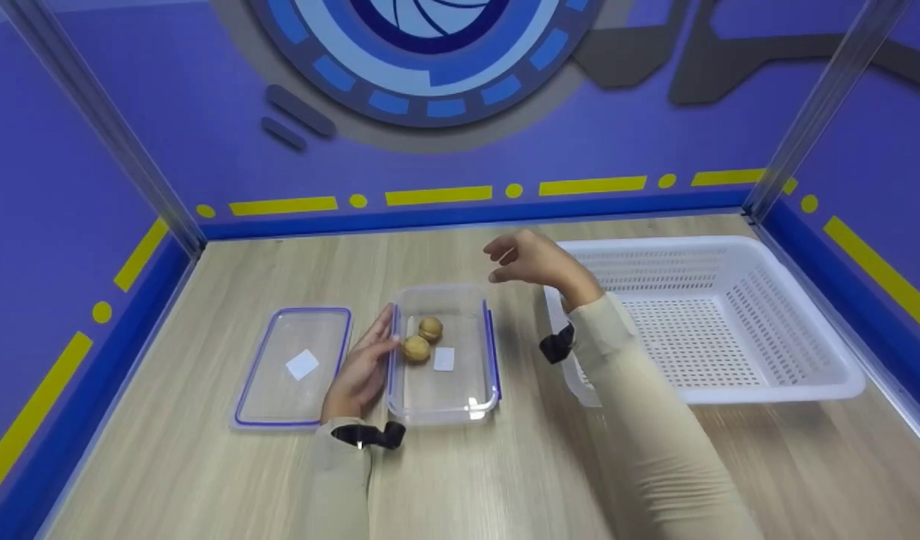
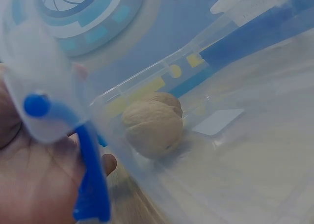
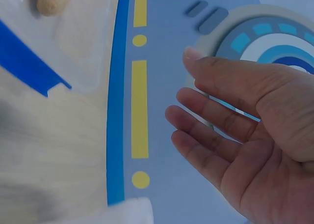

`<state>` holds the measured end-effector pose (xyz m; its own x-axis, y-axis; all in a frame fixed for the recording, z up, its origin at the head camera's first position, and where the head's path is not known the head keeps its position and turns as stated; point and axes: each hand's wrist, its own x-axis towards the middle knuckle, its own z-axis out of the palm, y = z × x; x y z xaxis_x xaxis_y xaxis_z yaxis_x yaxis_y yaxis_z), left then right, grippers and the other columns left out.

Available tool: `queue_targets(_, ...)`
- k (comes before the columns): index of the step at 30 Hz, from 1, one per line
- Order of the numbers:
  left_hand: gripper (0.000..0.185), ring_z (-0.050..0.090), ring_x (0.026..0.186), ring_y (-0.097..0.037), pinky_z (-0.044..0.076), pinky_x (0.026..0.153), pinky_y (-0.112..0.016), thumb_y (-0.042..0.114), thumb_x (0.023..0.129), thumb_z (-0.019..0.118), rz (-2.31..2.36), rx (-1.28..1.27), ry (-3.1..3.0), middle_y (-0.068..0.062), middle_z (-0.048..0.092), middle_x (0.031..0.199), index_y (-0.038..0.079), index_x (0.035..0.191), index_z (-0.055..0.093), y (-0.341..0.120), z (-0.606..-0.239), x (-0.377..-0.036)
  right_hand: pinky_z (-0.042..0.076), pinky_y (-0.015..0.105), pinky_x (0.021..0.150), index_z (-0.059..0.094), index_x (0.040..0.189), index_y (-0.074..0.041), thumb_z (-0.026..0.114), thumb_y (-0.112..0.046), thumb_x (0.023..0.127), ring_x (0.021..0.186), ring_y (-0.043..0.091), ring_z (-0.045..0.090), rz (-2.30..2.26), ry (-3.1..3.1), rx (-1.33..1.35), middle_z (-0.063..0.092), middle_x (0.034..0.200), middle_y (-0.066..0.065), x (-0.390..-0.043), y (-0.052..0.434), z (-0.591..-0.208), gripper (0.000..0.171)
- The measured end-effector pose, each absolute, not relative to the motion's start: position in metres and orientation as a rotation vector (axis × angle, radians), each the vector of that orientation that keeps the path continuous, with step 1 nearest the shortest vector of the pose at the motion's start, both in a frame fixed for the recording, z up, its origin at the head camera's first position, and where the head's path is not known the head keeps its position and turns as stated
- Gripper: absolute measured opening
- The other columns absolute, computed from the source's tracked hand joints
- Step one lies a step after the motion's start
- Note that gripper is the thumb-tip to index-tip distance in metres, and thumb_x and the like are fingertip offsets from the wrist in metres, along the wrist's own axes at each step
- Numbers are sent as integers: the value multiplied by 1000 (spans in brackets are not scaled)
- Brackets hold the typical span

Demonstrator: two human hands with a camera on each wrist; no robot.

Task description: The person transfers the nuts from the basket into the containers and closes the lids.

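Observation:
A clear plastic food container [image 1: 460, 397] with blue side clips stands on the table. Two walnuts [image 1: 416, 349] lie together near its left wall, beside a small white label [image 1: 444, 359]. My left hand [image 1: 360, 373] rests along the container's left side, its fingers extended and the thumb at the rim. In the left wrist view, the palm [image 2: 39, 184] is beside a blue clip [image 2: 91, 180], and some fingers are hidden. My right hand [image 1: 533, 262] is raised between the container and a white basket [image 1: 768, 394]. Its fingers are loosely bent, with nothing held, as the right wrist view shows.
Left of the container lies its clear lid [image 1: 280, 397] with a blue seal and a white square label [image 1: 302, 364]. The slotted white basket takes up the table's right side. Purple-blue panels [image 1: 445, 165] enclose the table at the back and both sides.

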<state>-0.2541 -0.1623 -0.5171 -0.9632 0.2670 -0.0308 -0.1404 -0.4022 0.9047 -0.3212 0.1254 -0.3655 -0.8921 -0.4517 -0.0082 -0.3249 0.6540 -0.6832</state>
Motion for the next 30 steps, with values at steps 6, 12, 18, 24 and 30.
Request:
queue_targets(6, 68, -13, 149, -21, -12, 121, -35, -6, 93, 38, 2437, 157, 1551, -6, -5, 163, 5, 154, 8, -161, -516, -255, 53, 46, 95, 61, 125, -1, 75, -14, 82, 114, 35, 62, -1042, 2703, -667, 65, 120, 21, -321, 144, -367, 47)
queue_targets(12, 69, -12, 149, -20, -11, 121, -35, -5, 93, 41, 2433, 135, 1559, -5, -3, 163, 6, 154, 9, -162, -515, -254, 51, 48, 97, 60, 128, -5, 74, -16, 83, 117, 35, 59, -1006, 2698, -676, 63, 125, 19, -321, 163, -367, 49)
queue_targets(18, 68, -12, 149, -20, -11, 121, -33, -7, 94, 38, 2461, 149, 1517, -6, -4, 163, 4, 154, 8, -161, -515, -254, 51, 48, 97, 60, 129, -8, 74, -17, 83, 118, 33, 59, -979, 2692, -697, 63, 125, 17, -323, 182, -366, 49)
queue_targets(24, 68, -12, 149, -20, -10, 121, -34, -7, 94, 39, 2461, 128, 1516, -5, -3, 163, 5, 154, 10, -162, -515, -254, 48, 51, 100, 60, 129, -8, 74, -15, 83, 119, 35, 57, -931, 2705, -697, 63, 126, 16, -324, 204, -371, 49)
queue_targets(30, 68, -12, 149, -20, -11, 121, -34, -6, 93, 39, 2454, 137, 1526, -6, -4, 163, 5, 154, 9, -162, -515, -253, 46, 54, 101, 60, 129, -5, 72, -9, 83, 121, 37, 55, -911, 2692, -692, 62, 128, 17, -323, 224, -378, 48)
